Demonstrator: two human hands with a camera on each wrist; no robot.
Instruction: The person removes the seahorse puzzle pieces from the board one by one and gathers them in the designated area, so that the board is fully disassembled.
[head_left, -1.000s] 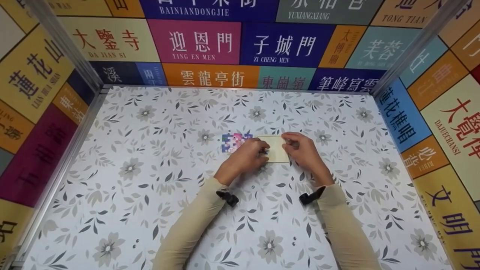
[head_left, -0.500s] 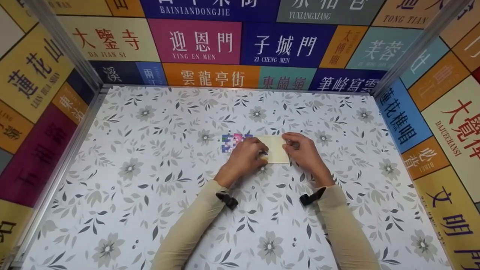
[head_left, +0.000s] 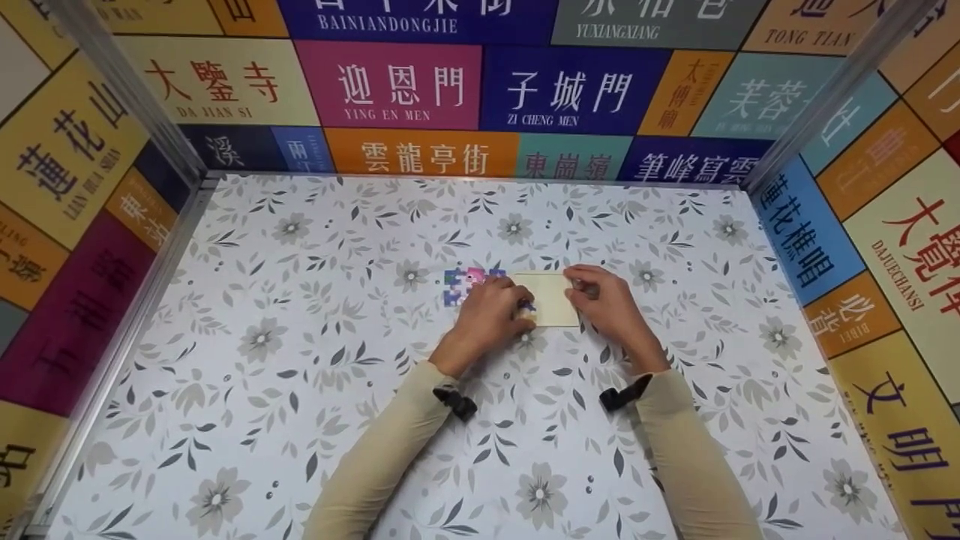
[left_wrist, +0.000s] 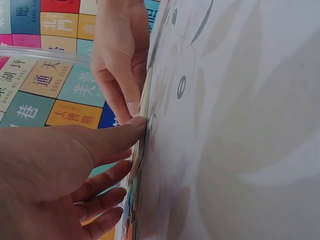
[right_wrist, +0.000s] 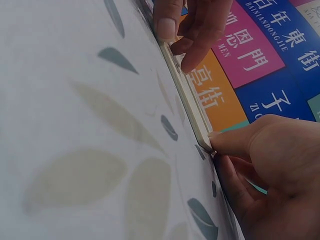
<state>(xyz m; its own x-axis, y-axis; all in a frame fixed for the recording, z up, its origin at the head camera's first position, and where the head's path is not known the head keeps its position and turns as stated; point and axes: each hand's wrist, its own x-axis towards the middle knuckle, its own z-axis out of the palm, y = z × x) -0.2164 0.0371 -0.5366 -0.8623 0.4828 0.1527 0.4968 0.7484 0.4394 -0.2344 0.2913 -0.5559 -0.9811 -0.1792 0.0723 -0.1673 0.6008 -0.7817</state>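
A cream puzzle tray lies flat mid-table. My right hand pinches its right edge between thumb and fingers, as the right wrist view of the tray also shows. Over the tray's left part my left hand is bent, its thumb at the near edge and its fingers farther back. Between them shows a small blue and yellow jigsaw piece, mostly hidden. Several joined jigsaw pieces, blue, pink and white, lie left of the tray, partly covered by that hand. In the left wrist view, the left thumb touches the tray's side.
A white cloth with grey flowers covers the table. Panels with coloured lettering stand along the back and both sides. Metal rails frame the edges. A small black camera sits on each wrist.
My left hand has shifted very slightly over the tray, and a bit more of the blue and yellow piece shows by its thumb. The right hand stays at the tray's right edge.
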